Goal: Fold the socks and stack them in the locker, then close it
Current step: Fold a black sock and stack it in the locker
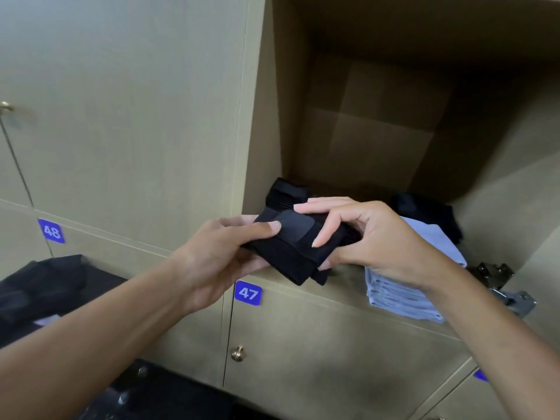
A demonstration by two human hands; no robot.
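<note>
Flanking held black sock point(291, 253): blue stack point(403, 292), dark pile point(424, 210), hinge point(497, 277)

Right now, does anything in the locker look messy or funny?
A little. The dark socks at the back right lie in a loose heap, unlike the neat light blue stack in front. Nothing looks spilled or broken.

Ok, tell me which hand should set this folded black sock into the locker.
Probably the right hand: it already pinches the black sock at the open locker mouth, beside the light blue stack. The left hand grips the sock's outer end, farther from the shelf.
</note>
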